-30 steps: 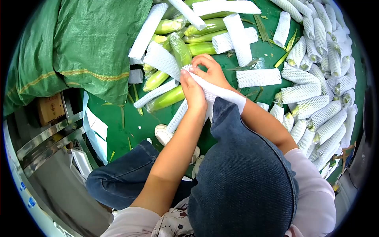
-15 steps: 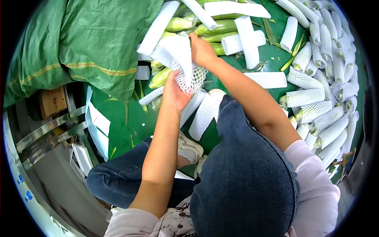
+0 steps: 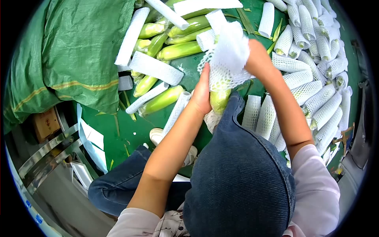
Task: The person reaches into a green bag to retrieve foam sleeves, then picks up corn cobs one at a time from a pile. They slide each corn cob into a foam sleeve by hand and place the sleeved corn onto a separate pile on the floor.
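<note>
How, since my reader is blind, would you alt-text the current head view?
A person's left hand and right hand hold an ear of corn partly inside a white net sleeve. Unsleeved ears and loose sleeves lie ahead, sleeved ears at right.

Corn (image 3: pixel 219 100) partly inside white netting (image 3: pixel 228 59)

Left hand (image 3: pixel 202 94) holding green corn cob (image 3: pixel 220 101) | right hand (image 3: pixel 258 61) gripping white foam net (image 3: pixel 229 55) around it | sleeved cobs (image 3: pixel 312 91) piled at right
</note>
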Demonstrator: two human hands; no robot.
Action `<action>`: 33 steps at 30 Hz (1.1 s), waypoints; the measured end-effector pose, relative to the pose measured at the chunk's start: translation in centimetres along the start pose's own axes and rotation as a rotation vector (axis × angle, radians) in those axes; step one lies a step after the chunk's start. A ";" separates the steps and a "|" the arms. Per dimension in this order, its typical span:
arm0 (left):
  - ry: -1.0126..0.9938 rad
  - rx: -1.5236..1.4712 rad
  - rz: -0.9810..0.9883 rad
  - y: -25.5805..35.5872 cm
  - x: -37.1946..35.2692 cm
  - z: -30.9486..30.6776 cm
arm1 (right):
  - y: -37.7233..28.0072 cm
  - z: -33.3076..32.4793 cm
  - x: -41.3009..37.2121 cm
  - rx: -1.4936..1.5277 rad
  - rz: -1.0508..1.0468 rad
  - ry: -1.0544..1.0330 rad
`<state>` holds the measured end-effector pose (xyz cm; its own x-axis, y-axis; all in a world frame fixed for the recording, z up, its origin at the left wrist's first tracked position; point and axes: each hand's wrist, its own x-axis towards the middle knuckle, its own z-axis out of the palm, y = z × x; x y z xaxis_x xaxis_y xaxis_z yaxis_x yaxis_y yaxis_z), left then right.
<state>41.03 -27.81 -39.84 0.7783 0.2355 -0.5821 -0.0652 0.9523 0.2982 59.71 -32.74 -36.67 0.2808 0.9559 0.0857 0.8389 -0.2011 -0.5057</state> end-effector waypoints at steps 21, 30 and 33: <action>0.270 0.395 0.082 -5.7 -3.0 -1.0 | -1.0 5.5 -14.5 0.514 0.805 -0.308; 0.141 0.630 -0.184 -5.6 -6.5 -2.3 | -1.7 2.0 -12.6 1.160 0.995 0.218; 0.572 1.296 0.446 -5.5 -8.8 -5.3 | 0.2 -3.7 -16.3 0.507 0.847 0.361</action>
<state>31.21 -34.06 -40.33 0.4792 0.7895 -0.3834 0.6007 0.0234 0.7991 57.05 -49.17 -35.00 0.8768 0.4073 -0.2554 0.0331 -0.5810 -0.8132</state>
